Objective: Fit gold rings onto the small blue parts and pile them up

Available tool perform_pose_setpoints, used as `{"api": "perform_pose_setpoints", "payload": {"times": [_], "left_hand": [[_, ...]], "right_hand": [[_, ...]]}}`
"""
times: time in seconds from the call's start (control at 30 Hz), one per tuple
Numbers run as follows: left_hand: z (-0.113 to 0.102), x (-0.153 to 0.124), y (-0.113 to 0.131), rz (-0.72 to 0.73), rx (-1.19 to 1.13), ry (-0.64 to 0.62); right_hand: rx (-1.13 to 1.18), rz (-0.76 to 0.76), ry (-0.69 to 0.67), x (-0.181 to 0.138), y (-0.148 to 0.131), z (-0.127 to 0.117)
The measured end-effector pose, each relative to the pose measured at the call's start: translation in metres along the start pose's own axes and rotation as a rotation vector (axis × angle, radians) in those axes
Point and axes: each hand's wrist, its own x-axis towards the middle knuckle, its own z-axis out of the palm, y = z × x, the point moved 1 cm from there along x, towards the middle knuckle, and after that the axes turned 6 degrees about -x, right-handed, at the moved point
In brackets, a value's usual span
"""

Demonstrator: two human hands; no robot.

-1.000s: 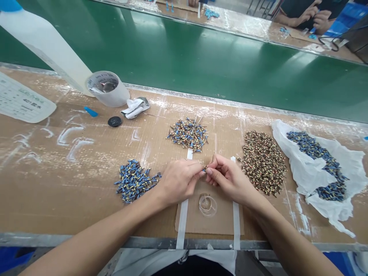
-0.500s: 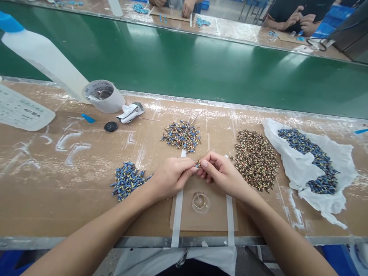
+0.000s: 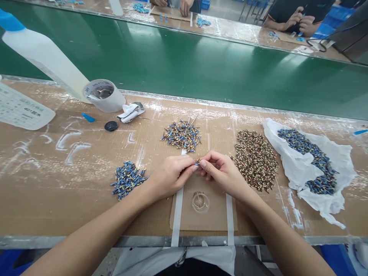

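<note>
My left hand (image 3: 171, 176) and my right hand (image 3: 221, 172) meet above a cardboard sheet (image 3: 184, 218), their fingertips pinching a tiny blue-and-brass part (image 3: 197, 163). Its shape is too small to make out. Just left of my left hand lies a pile of blue sleeved terminals (image 3: 127, 179). Beyond my fingers is a mixed heap of blue and brass pieces (image 3: 181, 135) with thin needles (image 3: 191, 122) sticking up. Right of my right hand lies a pile of small brown-and-gold rings (image 3: 255, 160). A clear round plastic dish (image 3: 200, 202) sits below my hands.
Blue parts lie on a crumpled white plastic sheet (image 3: 306, 161) at the right. A white bottle (image 3: 43, 53), tape roll (image 3: 105, 96), printed sheet (image 3: 23, 109) and white cloth (image 3: 130, 113) stand at the back left. Beyond a green belt (image 3: 201, 65), a co-worker's hands (image 3: 300, 25) work.
The whole view has shifted slightly, with the table items sitting further left than a second ago. My hands still pinch the tiny part, and the piles look unchanged.
</note>
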Motion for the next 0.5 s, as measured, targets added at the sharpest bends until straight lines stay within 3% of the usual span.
{"api": "perform_pose_setpoints", "payload": {"times": [0.5], "left_hand": [[0.0011,-0.0016,-0.0012,0.019,0.031,-0.046]], "right_hand": [[-0.021,-0.034,0.03,-0.0025,0.0045,0.004]]}}
